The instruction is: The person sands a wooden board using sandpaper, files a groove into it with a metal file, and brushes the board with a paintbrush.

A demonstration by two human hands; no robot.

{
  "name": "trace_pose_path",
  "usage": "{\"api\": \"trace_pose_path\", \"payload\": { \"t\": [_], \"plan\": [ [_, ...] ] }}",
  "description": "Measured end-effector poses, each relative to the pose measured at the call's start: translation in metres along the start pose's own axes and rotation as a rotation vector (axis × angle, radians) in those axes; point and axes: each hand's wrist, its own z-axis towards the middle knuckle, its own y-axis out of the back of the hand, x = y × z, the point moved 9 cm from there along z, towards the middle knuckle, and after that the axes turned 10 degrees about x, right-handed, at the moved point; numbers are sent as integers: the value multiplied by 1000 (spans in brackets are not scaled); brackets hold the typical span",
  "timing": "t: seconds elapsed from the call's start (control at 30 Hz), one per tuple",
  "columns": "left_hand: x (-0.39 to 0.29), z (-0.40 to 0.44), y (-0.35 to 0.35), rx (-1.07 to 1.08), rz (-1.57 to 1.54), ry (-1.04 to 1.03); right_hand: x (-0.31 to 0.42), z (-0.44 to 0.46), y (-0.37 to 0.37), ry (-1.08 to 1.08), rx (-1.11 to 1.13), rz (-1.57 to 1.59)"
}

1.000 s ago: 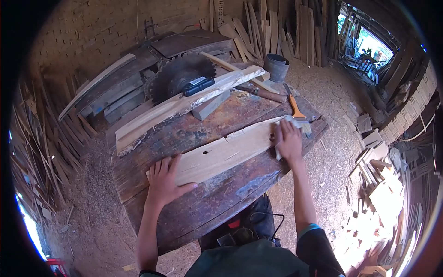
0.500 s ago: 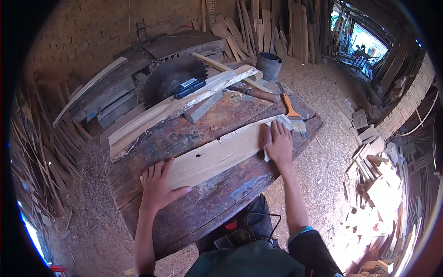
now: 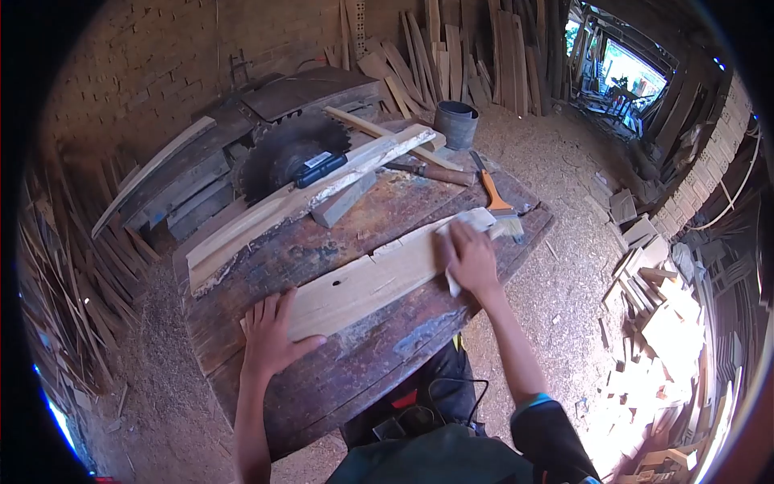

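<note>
A pale wooden plank (image 3: 363, 282) with a small dark hole and a chipped far edge lies on the worn workbench (image 3: 322, 395). My left hand (image 3: 272, 332) rests flat on the plank's left end, fingers spread and thumb out along the near edge. Near the right end, my right hand (image 3: 471, 260) presses a whitish sheet (image 3: 454, 284) onto the wood. Whether that sheet is cloth or sandpaper I cannot tell. Just beyond the plank's right end lies a paintbrush (image 3: 493, 194) with an orange handle and pale bristles.
A large circular saw blade (image 3: 282, 149) rises at the bench's back left. Long rough-edged boards (image 3: 322, 189), a wooden block (image 3: 343, 203), a dark blue device (image 3: 321, 168) and a wooden-handled tool (image 3: 443, 173) lie behind the plank. A metal bucket (image 3: 456, 127) stands beyond.
My right hand has slid left along the plank with the whitish sheet, baring more of the right end. My left hand stays on the left end. The view has shifted slightly.
</note>
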Motion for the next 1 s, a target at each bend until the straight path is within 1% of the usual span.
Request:
{"api": "trace_pose_path", "payload": {
  "t": [0.03,0.07,0.13,0.17,0.27,0.3,0.4,0.43,0.53,0.57,0.67,0.7,0.8,0.83,0.87,0.93,0.97,1.0],
  "plan": [
    [-1,0,2,17,0,7,-3,3,6,-41,-163,-79],
    [-1,2,4,25,1,15,8,2,-6,59,-92,-80],
    [-1,4,2,-16,-20,-27,52,-11,-18,266,51,-76],
    [1,2,2,-28,-27,-46,75,-27,-15,499,3,-27],
    [1,2,2,2,-63,-24,4,-4,0,15,-78,59],
    [-1,0,1,-1,-59,-30,4,-8,15,-89,-314,-177],
    [1,1,5,-42,-31,-41,39,-16,-10,99,-81,-120],
    [1,2,3,-49,-25,-45,59,-29,-15,307,-93,-117],
    [1,1,4,-53,-20,-47,3,1,-1,-100,-19,19],
    [0,0,3,-57,-26,-43,-12,3,0,-139,-279,-212],
    [1,1,2,-53,-11,-40,42,-6,-22,230,-58,-170],
    [2,1,4,-66,-16,-43,67,-19,-20,427,-41,-164],
    [3,-3,3,-58,-29,-33,-1,20,-12,-66,199,-2],
    [2,-3,4,-49,-29,-28,-4,21,-3,-74,-103,-265],
    [0,-1,6,-53,-31,-22,1,16,-17,104,-57,-275],
    [0,-2,5,-95,-7,-38,45,-4,-28,454,30,-284],
    [2,-3,6,-109,15,-48,57,-11,-24,573,177,-228],
    [4,-1,7,-119,8,-49,33,5,-22,420,192,-244]
  ]
}}
